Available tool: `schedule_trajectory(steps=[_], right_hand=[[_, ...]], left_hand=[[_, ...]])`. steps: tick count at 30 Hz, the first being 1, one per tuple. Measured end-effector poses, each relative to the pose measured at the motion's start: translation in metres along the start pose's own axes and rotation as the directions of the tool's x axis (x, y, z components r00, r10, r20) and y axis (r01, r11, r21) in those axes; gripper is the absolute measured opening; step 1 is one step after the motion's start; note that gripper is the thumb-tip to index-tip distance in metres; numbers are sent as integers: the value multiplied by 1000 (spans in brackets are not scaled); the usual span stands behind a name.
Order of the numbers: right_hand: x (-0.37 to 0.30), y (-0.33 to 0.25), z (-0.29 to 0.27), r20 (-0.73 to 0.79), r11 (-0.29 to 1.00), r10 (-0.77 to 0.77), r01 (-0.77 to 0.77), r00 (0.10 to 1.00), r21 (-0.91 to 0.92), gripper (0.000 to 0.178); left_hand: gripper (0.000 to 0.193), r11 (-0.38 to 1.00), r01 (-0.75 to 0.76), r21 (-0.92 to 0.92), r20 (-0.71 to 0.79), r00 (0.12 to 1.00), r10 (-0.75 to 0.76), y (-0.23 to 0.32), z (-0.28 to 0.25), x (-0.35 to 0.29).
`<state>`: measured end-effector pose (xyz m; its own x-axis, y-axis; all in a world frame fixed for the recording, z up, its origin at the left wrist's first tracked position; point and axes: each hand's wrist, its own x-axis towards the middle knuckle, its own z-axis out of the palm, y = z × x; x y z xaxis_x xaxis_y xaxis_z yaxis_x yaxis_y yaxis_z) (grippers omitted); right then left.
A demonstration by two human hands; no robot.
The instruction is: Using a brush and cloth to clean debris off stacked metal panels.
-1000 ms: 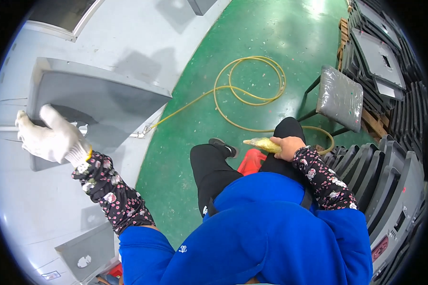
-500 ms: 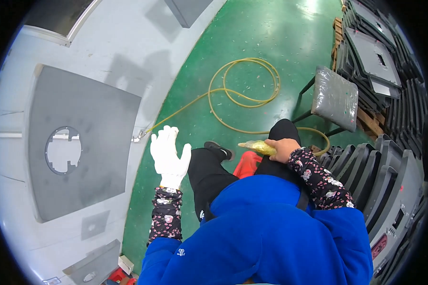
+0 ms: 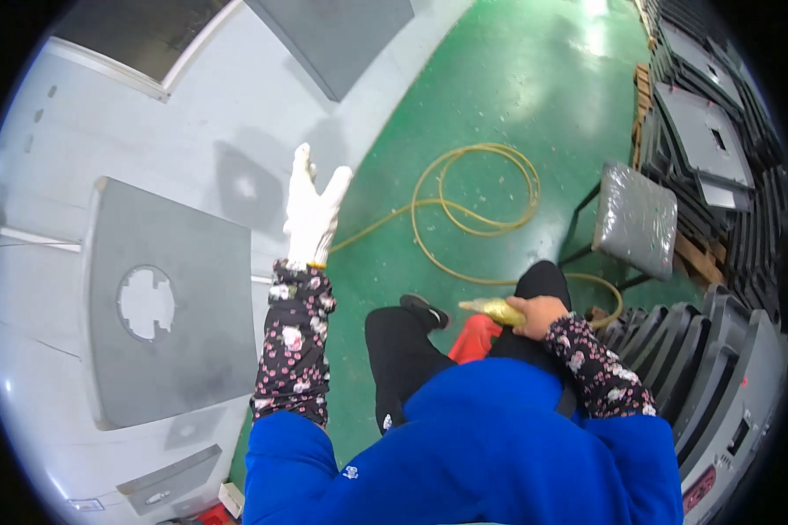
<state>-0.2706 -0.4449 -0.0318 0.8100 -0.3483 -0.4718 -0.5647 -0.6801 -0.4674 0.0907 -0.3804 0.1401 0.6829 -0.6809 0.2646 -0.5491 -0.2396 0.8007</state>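
Note:
My left hand (image 3: 311, 214), in a white glove, is stretched forward with its thumb and fingers apart. Nothing is in it. It lies in front of the white wall, between a grey panel with a round cut-out (image 3: 197, 350) at the left and another grey panel (image 3: 333, 39) farther ahead. In my bare right hand (image 3: 538, 315) is a yellowish, shiny, tapered pouch-like thing (image 3: 496, 309), its narrow end pointing left. That hand rests by my right thigh, fingers wrapped round the thicker end.
A yellow hose (image 3: 490, 229) lies coiled on the green floor. To the right stands a chair with a plastic-covered seat (image 3: 636, 219). Stacked grey panels (image 3: 714, 140) on wooden pallets line the right side, with more leaning panels (image 3: 727, 385) nearby. Something red (image 3: 475, 339) is between my legs.
My left hand has moved forward, up toward the farther panel. My view has shifted a little. The right hand keeps its hold on the yellowish pouch-like thing.

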Motion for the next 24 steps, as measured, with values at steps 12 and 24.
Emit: schedule_trajectory(steps=[12, 24], right_hand=[[-1, -9, -14, 114, 1000, 6, -4, 993, -16, 63], [49, -73, -144, 268, 918, -336, 378, 903, -119, 65]], left_hand=[[98, 999, 0, 44, -181, 983, 8, 20, -21, 158], [29, 990, -94, -109, -13, 996, 93, -36, -38, 199]])
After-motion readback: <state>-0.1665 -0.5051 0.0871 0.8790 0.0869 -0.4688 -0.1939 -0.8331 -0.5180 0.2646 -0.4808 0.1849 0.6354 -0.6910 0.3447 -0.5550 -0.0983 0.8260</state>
